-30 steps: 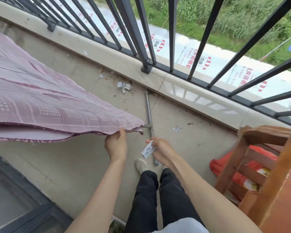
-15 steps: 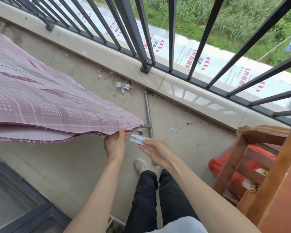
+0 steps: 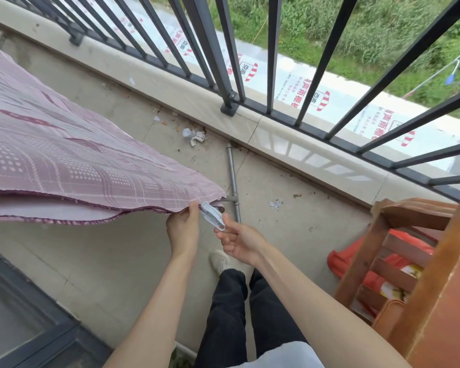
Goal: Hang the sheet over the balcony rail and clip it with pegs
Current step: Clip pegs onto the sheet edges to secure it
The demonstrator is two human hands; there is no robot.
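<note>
Pink sheet [image 3: 72, 166] spreads left above the tiled floor [image 3: 290, 229]; left hand [image 3: 183, 229] pinches its corner, right hand [image 3: 239, 239] grips a white peg [image 3: 212, 215] touching that corner; railing [image 3: 298, 62] behind, wooden chair [image 3: 398, 243] right.

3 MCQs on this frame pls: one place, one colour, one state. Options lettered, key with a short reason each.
1. Where is the peg?
A. at the sheet's corner edge
B. on the floor
C. on the railing

2. What colour is the sheet?
A. blue
B. pink-purple check
C. plain white

3. What is the left hand doing?
A. hanging idle
B. resting on the chair
C. pinching the sheet's edge

Key: 1 A, the peg's tip meets the corner while the right hand holds its tail. 2 B, pale lines and dots cross pink-purple cloth. 3 C, thumb and fingers close on the hem beside the peg.
</note>
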